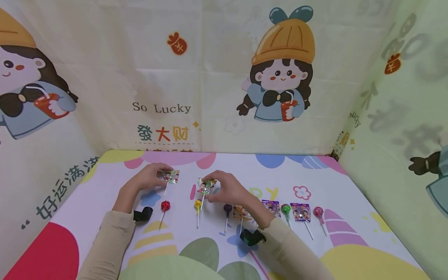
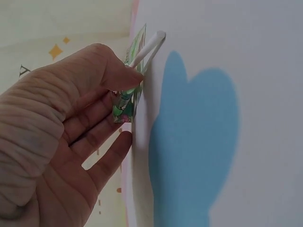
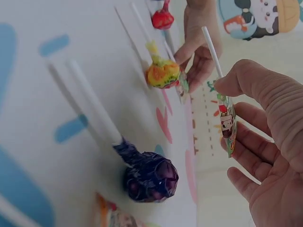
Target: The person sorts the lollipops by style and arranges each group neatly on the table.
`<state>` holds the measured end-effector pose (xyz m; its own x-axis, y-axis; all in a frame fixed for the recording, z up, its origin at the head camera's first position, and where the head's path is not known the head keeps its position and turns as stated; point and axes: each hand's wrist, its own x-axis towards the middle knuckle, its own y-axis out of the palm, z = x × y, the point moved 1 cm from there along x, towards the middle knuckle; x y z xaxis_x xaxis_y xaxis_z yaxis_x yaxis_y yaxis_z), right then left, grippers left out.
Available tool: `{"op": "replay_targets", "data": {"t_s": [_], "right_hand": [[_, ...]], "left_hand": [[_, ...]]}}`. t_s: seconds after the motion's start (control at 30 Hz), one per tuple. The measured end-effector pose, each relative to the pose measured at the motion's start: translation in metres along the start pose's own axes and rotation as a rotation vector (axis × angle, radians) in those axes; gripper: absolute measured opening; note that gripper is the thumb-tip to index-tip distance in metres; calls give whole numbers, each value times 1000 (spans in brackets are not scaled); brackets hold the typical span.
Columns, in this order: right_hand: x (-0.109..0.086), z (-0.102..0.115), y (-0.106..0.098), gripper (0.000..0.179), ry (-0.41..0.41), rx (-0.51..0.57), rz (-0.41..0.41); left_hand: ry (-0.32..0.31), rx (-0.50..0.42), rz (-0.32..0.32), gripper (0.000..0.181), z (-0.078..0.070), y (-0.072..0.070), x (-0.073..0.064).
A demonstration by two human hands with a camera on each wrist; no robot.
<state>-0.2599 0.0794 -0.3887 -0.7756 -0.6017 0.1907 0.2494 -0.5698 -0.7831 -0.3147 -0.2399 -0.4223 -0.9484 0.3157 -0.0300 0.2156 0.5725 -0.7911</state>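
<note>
In hand: my left hand [image 1: 148, 179] pinches one flat lollipop [image 1: 170, 177], my right hand [image 1: 227, 189] another [image 1: 205, 186]. Best set down gently, sticks parallel to the row [image 1: 227, 212] below.

"So Lucky" [image 1: 161, 107] is printed on the backdrop cloth [image 1: 217, 77] well beyond both grips, with "發大财" [image 1: 163, 134] beneath it. On the tabletop [image 1: 350, 194], "Y" [image 1: 272, 192] is seen just right of the right grip; the left cloth's characters are possibly "好运满满" [image 1: 66, 186].
</note>
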Motion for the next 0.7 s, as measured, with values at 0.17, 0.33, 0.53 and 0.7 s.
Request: {"op": "replay_targets", "data": {"t_s": [0.17, 0.33, 0.53, 0.7], "right_hand": [[18, -3, 2, 49, 10, 17, 2], [34, -4, 2, 50, 1, 35, -21], [50, -4, 7, 47, 47, 45, 0], [62, -3, 12, 47, 81, 44, 35]], "left_hand": [[5, 2, 3, 54, 0, -1, 0], [17, -7, -7, 53, -3, 0, 1], [8, -16, -1, 53, -5, 1, 1], [-14, -13, -6, 53, -3, 1, -1]]}}
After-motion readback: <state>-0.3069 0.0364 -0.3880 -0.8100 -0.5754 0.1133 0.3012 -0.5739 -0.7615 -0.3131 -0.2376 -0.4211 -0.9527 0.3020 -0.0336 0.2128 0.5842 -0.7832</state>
